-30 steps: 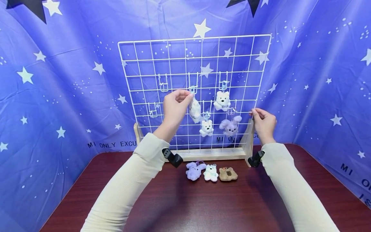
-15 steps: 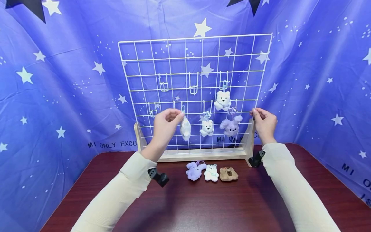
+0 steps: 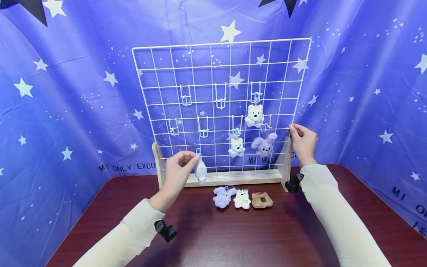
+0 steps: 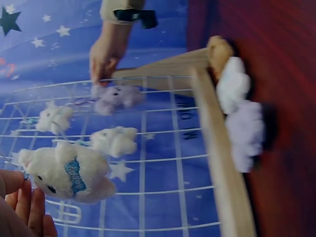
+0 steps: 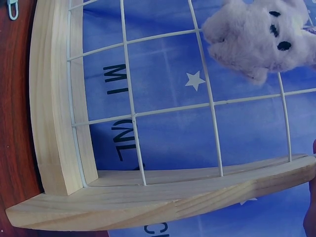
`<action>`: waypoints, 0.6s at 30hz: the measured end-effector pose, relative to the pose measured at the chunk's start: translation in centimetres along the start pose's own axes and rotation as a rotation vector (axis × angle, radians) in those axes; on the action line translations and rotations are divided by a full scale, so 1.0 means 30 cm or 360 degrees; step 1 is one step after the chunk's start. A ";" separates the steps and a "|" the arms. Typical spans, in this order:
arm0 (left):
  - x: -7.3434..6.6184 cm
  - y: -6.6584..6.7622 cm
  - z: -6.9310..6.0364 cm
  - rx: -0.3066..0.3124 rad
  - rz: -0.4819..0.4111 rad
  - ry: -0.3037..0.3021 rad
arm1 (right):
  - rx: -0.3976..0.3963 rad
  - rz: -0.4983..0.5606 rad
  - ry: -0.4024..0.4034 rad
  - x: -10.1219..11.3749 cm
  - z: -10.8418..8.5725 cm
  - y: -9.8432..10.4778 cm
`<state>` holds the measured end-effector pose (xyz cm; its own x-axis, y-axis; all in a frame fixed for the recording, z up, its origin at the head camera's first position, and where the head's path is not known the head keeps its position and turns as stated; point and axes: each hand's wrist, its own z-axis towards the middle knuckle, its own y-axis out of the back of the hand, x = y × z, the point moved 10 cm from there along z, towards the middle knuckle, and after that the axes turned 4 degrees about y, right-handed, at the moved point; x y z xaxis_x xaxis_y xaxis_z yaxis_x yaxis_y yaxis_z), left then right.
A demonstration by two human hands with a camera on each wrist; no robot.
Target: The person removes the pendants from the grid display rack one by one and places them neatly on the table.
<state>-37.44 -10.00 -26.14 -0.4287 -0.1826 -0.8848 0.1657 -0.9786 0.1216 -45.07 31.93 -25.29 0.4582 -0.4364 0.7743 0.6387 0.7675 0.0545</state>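
Down we've come from the bare hook (image 3: 220,101) above, our left grip (image 3: 176,170) pinching the white bear (image 3: 201,173) near its blue clip (image 3: 198,151), hanging just right of our fingers, so unhooking looks done, while our right grip (image 3: 303,142) pinches the edge of the rack (image 3: 233,178).

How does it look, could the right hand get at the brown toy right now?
Probably yes, though the right hand would first have to let go of the rack. The brown toy lies on the table with nothing on top.
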 end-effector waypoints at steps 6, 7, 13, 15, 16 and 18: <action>0.094 0.017 -0.042 0.0028 -0.0001 0.0073 | 0.0007 0.0015 -0.0026 -0.002 -0.002 0.000; 0.110 0.020 -0.048 0.0027 0.0000 0.0087 | 0.0006 0.0019 -0.0026 -0.001 -0.002 0.000; 0.200 0.033 -0.091 0.0018 0.0011 0.0171 | 0.0004 0.0003 -0.0005 0.003 0.001 -0.002; 0.229 0.030 -0.107 0.0035 0.0004 0.0206 | 0.0002 -0.0006 -0.0004 0.002 0.001 -0.002; 0.244 0.029 -0.116 0.0044 -0.0004 0.0226 | -0.0001 -0.0012 -0.0004 0.001 0.001 -0.001; 0.269 0.027 -0.134 0.0058 -0.0020 0.0265 | -0.0002 -0.0019 -0.0006 0.000 0.000 0.000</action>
<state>-37.20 -11.90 -34.99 -0.2771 -0.1549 -0.9483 0.1278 -0.9841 0.1234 -45.07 31.92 -25.30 0.4483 -0.4437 0.7760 0.6450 0.7616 0.0628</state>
